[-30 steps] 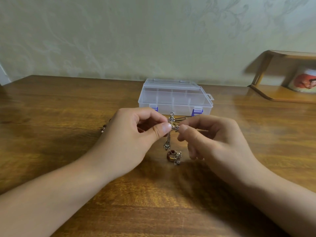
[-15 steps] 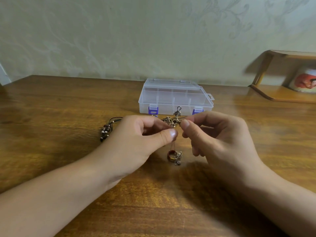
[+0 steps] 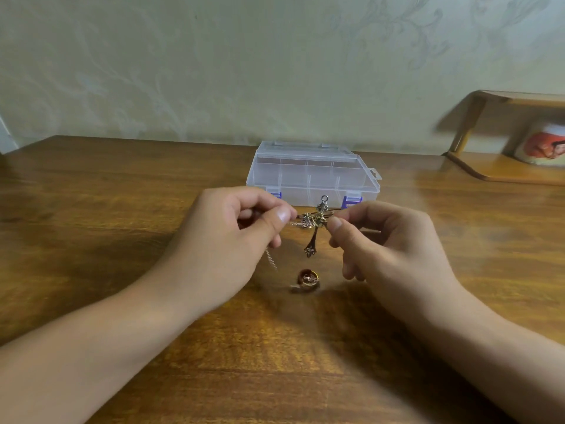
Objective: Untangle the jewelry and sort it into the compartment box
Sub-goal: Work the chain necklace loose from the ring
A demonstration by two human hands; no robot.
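The jewelry tangle (image 3: 315, 220) stretches sideways, its pendant hanging downward, pinched between the left hand (image 3: 241, 237) and right hand (image 3: 385, 240) above the surface (image 3: 91, 240).

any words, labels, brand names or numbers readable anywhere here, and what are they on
None can be read.
The clear compartment box shows no label or brand.
The mug on the wooden shelf at right bears a red and orange picture, blurred; no lettering can be made out.
The tangled jewelry pinched between the left hand and the right hand is too small to show any marking.
The ring on the table shows none either.
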